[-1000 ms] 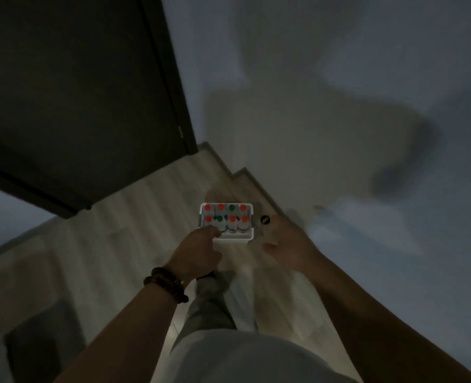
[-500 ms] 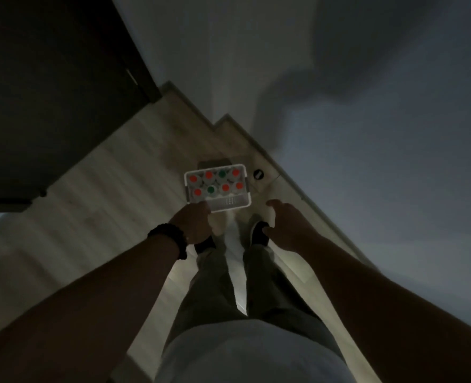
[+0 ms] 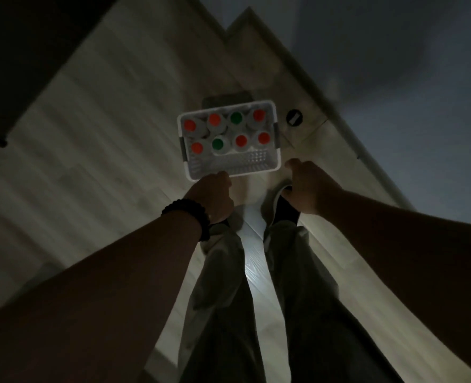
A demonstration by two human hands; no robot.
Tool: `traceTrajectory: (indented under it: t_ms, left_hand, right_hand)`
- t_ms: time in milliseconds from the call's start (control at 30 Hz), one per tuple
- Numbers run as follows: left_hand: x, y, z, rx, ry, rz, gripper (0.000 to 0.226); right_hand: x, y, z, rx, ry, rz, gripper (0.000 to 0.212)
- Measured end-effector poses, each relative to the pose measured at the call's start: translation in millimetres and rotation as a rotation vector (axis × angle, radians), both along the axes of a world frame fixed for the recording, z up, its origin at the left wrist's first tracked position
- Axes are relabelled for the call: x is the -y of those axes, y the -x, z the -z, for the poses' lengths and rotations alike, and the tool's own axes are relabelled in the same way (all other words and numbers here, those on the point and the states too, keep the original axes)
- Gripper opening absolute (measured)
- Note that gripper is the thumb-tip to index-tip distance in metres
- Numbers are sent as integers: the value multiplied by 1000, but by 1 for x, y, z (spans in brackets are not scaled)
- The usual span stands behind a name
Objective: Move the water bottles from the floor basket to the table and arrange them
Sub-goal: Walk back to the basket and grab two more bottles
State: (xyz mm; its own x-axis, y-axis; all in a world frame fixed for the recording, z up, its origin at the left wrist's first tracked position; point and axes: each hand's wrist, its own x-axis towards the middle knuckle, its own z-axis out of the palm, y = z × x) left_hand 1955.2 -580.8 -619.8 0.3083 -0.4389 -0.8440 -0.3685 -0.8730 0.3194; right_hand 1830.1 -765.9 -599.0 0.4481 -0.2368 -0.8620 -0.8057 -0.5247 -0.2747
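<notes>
Left hand (image 3: 211, 199), right hand (image 3: 307, 186) lowered toward basket (image 3: 245, 161), bottles (image 3: 241, 140) inside, black disc (image 3: 294, 117) beside

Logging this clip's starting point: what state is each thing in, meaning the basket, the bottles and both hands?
Basket: on the floor, near strip unfilled.
Bottles: eight, upright, capped, all in the basket.
Left hand: at the basket's near rim; grip hidden.
Right hand: beside the basket, loosely curled, holding nothing.

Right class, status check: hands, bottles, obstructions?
Left hand at basket rim, grip unclear. Right hand beside it, empty. Eight bottles inside, capped. No obstruction seen.
</notes>
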Motion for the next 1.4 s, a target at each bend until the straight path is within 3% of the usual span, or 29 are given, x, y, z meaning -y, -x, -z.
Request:
traceTrajectory:
  t_ms: [233,433,633,767,900,1033,1200,1400]
  left_hand:
    - [-9,4,90,50,-50,4,43]
    - [13,-10,136,184,119,21,40]
    - [62,-24,173,302,196,-26,62]
    - [69,-23,199,319,178,89,64]
    - [66,-17,211,336,233,87,46]
    - [49,-1,193,300,211,161,55]
    - [21,9,178,218,194,80,61]
    - [10,3,178,232,144,-82,29]
  right_hand:
    - [-16,-9,102,32,29,-92,64]
    - [-8,-23,150,115,197,-79,67]
    - [2,-45,191,213,323,-175,74]
    - [8,-52,214,265,333,-199,56]
    - [12,-54,223,288,353,-244,44]
    - [12,-44,214,318,332,-308,47]
    - [4,-37,194,283,301,-346,52]
    - [-9,-43,188,246,249,-441,54]
